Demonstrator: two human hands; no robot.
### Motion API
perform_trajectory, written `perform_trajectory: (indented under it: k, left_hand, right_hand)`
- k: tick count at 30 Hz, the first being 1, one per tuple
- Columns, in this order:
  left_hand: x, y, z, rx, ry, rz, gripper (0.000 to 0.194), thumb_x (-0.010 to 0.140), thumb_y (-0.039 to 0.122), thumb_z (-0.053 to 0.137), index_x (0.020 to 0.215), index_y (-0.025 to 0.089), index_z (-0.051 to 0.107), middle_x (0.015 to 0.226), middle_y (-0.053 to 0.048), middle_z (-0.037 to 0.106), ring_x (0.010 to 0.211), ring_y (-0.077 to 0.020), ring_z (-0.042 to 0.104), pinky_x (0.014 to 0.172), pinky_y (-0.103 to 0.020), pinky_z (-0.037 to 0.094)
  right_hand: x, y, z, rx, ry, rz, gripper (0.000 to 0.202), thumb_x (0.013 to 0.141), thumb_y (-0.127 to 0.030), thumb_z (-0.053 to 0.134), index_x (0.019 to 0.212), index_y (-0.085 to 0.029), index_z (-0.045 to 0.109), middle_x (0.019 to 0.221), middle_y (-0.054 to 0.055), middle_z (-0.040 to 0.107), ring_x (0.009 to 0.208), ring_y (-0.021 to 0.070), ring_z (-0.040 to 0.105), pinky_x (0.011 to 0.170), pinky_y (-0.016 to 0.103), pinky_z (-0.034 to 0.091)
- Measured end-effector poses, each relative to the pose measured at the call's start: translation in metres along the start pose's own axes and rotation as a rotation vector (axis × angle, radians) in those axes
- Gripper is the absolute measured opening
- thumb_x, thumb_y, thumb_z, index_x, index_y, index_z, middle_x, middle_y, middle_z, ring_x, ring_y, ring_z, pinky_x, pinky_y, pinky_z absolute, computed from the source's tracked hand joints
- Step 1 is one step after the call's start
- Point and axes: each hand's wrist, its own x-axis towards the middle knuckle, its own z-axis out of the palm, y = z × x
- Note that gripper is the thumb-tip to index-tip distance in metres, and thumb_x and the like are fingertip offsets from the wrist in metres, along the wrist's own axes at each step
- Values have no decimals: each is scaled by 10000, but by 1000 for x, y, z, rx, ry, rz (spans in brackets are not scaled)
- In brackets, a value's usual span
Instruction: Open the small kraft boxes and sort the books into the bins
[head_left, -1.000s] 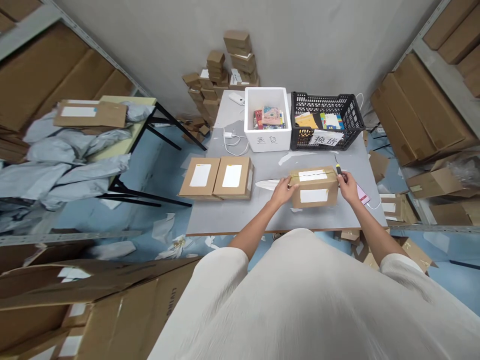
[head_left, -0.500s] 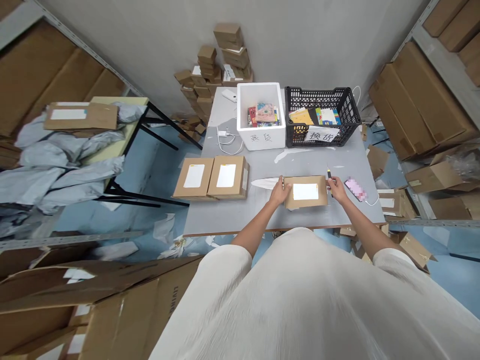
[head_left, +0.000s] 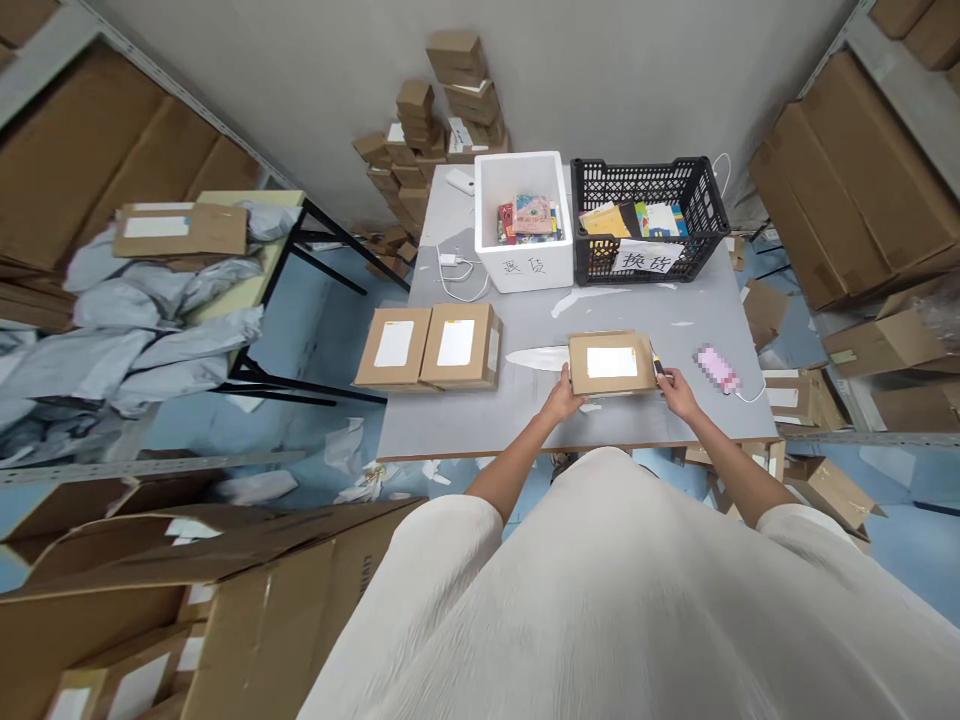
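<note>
Carton (head_left: 612,364) sits at the table (head_left: 450,425), left hand (head_left: 561,398) gripping its left end, right hand (head_left: 679,394) holding a box cutter (head_left: 658,366) beside its right end, where a slip could nick fingers.

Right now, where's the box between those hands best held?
Likely by its two short ends, one hand from each side: the box is longest side to side, label up. The right hand, holding a cutter, may have less grip to spare.

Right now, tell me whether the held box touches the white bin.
Apart: the head view shows grey tabletop between the held box and the white bin.
</note>
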Motion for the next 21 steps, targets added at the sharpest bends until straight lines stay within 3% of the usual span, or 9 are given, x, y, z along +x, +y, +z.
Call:
perform_trajectory:
  k: [3,10,18,21]
  left_hand:
    - [-1,5,-1,7,28,-7,1186,924,353,803,1818,177,44,1430,-203,743,1297,-348,734,1107,-490,569]
    - [-16,24,-17,46,139,-7,874,1024,479,689,1755,199,301,1335,-157,782,1112,-292,776,981,-395,583]
    - [-15,45,-31,42,287,-93,620,1044,606,662,1514,210,583,1139,-109,807,1163,-306,754,977,-364,540]
    - [-8,45,-30,48,314,-108,506,1054,522,667,1448,209,616,1163,-119,806,1194,-310,749,1013,-380,541]
  right_hand:
    - [-2,-4,2,-24,23,-32,640,922,-821,575,1242,-268,612,1014,57,806,933,278,747,920,524,638]
    - [-5,-16,-10,-47,71,-117,651,980,-804,499,1335,-266,593,1078,78,796,989,292,759,914,504,633]
    - [5,-39,-13,103,121,-90,694,928,-843,565,1302,-259,599,1106,109,803,1057,319,778,950,518,630]
    - [13,-44,-9,131,103,-78,686,926,-847,569,1284,-262,599,1155,131,801,1113,325,772,934,507,647]
